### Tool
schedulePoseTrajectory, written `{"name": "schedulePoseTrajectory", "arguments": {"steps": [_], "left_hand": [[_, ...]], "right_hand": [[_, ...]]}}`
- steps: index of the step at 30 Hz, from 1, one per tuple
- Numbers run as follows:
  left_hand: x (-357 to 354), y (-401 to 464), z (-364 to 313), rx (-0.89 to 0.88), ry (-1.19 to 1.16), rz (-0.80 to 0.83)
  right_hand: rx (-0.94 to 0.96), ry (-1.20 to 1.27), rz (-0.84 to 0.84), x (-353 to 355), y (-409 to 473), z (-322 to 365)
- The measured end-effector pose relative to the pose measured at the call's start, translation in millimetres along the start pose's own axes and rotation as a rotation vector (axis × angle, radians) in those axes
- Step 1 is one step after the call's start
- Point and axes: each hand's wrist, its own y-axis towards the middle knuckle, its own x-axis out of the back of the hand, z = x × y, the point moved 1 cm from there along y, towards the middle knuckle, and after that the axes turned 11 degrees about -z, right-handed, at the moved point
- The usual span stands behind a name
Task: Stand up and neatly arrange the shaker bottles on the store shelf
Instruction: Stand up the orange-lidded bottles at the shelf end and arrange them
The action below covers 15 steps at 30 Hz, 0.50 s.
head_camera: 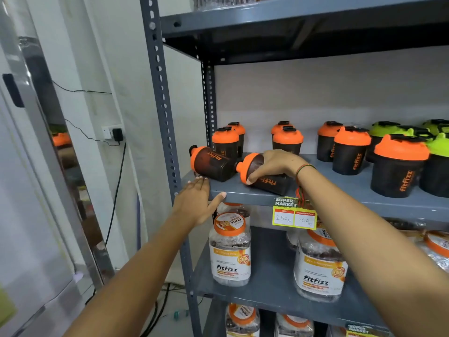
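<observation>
Two black shaker bottles with orange lids lie on their sides at the left front of the grey shelf [340, 190]. My right hand [272, 166] grips the right lying shaker [269, 182] from above, near its lid. The left lying shaker [213, 164] rests untouched with its lid pointing left. My left hand [196, 203] is open, fingers spread, resting on the shelf's front edge just below that shaker. Several upright orange-lidded shakers [351, 152] stand behind and to the right, with green-lidded ones [437, 154] at the far right.
A price tag [294, 215] hangs from the shelf's front edge. Clear jars with orange lids [229, 249] fill the shelves below. The shelf's perforated upright post [165, 117] stands at the left, and another shelf board hangs close above.
</observation>
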Motion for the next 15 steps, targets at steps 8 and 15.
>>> {"name": "schedulePoseTrajectory", "arguments": {"steps": [8, 15], "left_hand": [[-5.3, -0.7, 1.8, 0.03, 0.01, 0.01], [-7.4, -0.3, 1.2, 0.053, 0.017, 0.02]], "right_hand": [[-0.064, 0.516, -0.252, 19.9, -2.5, -19.6], [-0.123, 0.814, -0.559, 25.3, -7.2, -53.4]]}}
